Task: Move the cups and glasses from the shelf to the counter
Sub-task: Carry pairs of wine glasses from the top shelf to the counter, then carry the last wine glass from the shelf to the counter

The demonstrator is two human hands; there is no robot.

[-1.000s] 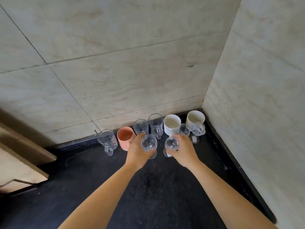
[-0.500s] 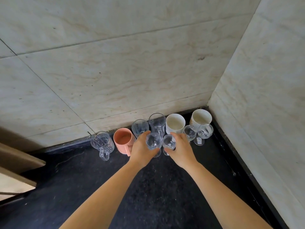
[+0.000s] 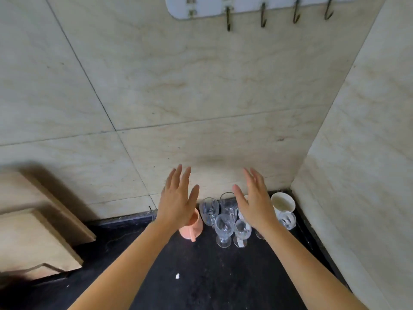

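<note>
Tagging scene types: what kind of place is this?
Likely a home kitchen corner: a dark stone counter against marble-look wall tiles, cups and stemmed glasses such as the pink mug grouped in the corner, and a hook rack on the wall above.

Head view, looking down at counter (image 3: 201, 276) corner.

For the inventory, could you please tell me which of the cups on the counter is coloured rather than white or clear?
The pink cup, leftmost, partly behind the left hand.
</note>
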